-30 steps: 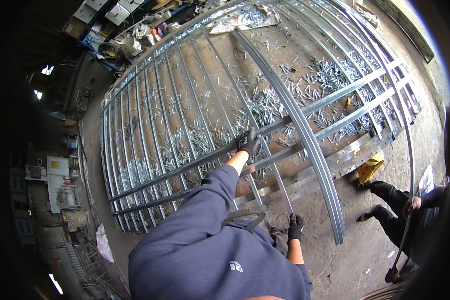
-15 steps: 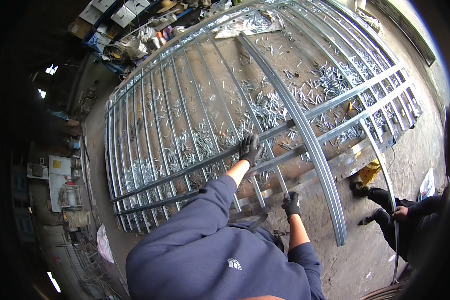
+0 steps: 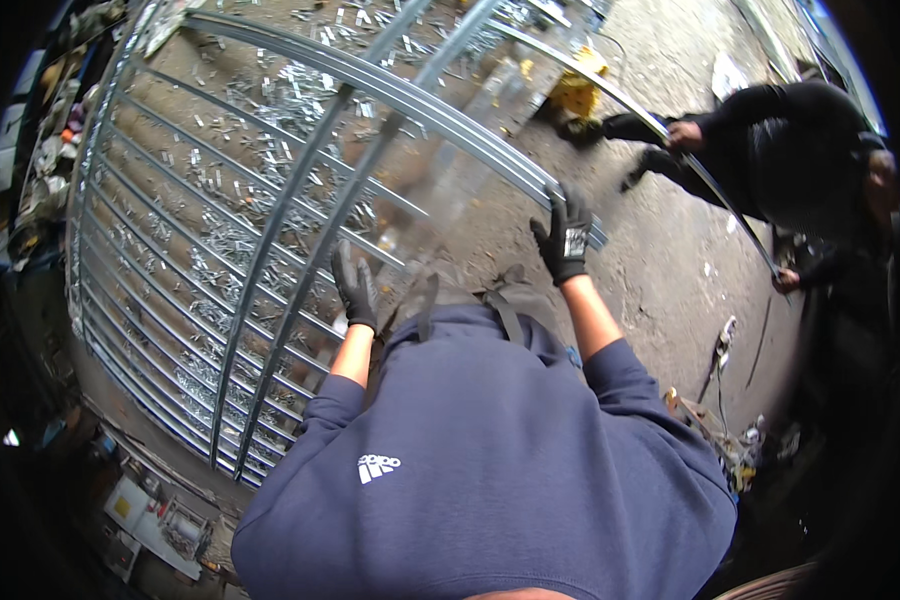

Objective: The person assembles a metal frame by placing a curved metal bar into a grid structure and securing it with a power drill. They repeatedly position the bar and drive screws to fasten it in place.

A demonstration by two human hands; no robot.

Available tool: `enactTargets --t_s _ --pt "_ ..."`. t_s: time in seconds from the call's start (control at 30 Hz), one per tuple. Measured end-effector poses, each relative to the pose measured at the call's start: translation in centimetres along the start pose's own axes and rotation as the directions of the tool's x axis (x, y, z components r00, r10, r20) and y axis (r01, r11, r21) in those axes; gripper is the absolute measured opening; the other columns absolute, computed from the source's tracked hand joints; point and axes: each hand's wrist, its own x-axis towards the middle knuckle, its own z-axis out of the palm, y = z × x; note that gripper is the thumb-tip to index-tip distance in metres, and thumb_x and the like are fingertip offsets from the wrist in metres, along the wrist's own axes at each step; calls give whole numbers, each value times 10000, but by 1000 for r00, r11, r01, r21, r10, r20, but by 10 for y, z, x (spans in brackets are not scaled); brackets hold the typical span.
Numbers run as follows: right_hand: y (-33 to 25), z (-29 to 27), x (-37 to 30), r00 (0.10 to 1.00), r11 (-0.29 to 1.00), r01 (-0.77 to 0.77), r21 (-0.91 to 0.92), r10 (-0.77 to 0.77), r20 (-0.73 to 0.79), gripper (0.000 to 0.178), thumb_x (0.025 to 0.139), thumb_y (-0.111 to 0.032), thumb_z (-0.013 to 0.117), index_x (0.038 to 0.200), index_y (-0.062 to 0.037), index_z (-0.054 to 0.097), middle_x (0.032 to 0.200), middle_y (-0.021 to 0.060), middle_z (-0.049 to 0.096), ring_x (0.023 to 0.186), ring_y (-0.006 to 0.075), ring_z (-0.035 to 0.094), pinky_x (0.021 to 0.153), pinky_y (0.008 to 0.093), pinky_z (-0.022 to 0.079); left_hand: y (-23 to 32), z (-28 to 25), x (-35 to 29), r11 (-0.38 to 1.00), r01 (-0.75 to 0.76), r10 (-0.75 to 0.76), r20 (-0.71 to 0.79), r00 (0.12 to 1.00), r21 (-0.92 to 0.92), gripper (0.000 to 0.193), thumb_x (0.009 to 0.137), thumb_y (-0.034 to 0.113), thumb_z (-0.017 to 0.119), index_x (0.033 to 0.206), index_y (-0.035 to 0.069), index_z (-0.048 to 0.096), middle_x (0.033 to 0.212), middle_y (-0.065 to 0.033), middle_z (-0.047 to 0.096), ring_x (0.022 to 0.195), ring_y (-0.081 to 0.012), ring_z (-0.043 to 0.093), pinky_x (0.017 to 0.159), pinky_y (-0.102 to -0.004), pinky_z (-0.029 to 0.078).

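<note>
a rail bundle (image 3: 415,103) is overlapped by the right hand (image 3: 567,240) at two o'clock; at nine, the left hand (image 3: 356,288) is held outstretched.

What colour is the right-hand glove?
The glove is black with a white patch, seen best in the head view.

the upper ends of the two crossbars (image 3: 270,240) are cut off by the top edge. part of the metal strips (image 3: 420,104) is covered by the right hand (image 3: 567,235); whether they are touched cannot be told. the left hand (image 3: 355,285) is slightly blurred. the scattered scraps (image 3: 305,80) are too small to be told apart, and a co-worker (image 3: 805,150) is partly lost in shadow.
</note>
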Motion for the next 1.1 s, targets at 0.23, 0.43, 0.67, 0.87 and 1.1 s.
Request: enactTargets --t_s 0.23,0.43,0.67,0.87,1.1 --pt "107 -6 11 939 968 27 -251 62 339 971 749 15 613 1619 -261 283 1622 206 340 1445 401 382 1196 521 277 25 37 -22 999 -41 41 45 998 -8 534 1040 180 549 1529 14 411 1557 -173 438 1460 -307 385 1215 -408 273" --pt "132 -44 4 960 963 264 63 -268 83 432 855 -80 623 1283 -120 585 1254 217 635 1170 406 600 993 478 483 91 79 -44 995 -51 43 -92 995 -85 552 1001 94 547 1524 -12 404 1540 -189 462 1437 -317 428 1206 -395 295" --pt "127 -91 -27 647 479 -666 572 -9 762 271 937 -315 744 972 -50 702 647 1 532 506 75 443 450 286 346 172 182 -85 883 150 -114 106 988 -444 552 1061 256 565 1544 42 403 1459 -102 564 1347 -204 525 1125 -356 394" --pt "181 -59 -110 880 846 24 532 -271 390 358 982 -391 640 1102 -53 642 804 183 652 760 352 650 709 472 496 224 262 -91 151 675 -278 625 730 -722 359 1031 519 542 1100 174 612 1032 -28 711 963 -200 684 862 -396 550" --pt "434 -93 -394 694 937 -349 -12 267 669 475 938 -521 639 1065 -64 656 976 272 688 985 482 657 761 568 492 185 325 -115 17 815 -640 619 454 -579 408 997 587 558 1041 186 617 938 -20 700 871 -246 691 842 -468 560"
